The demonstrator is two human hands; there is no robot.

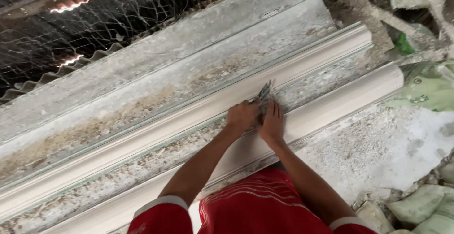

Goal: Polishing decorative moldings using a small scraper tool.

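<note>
Two long white plaster cornice mouldings (189, 120) are lying side by side on the dusty casting bench (142, 68), already formed. I am pressing a fibre wad (265, 94) into the channel between them; only this spot is showing fibre. My left hand (241, 117) is gripping it, my right hand (272, 125) lying flat beside it. Crumpled green sacks (425, 90) are sitting nearby, contents hidden.

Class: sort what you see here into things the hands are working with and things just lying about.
In use: left hand, right hand, tuft of fibres, white moulding.
Lying about: green sacks, wire mesh, corrugated sheet.
</note>
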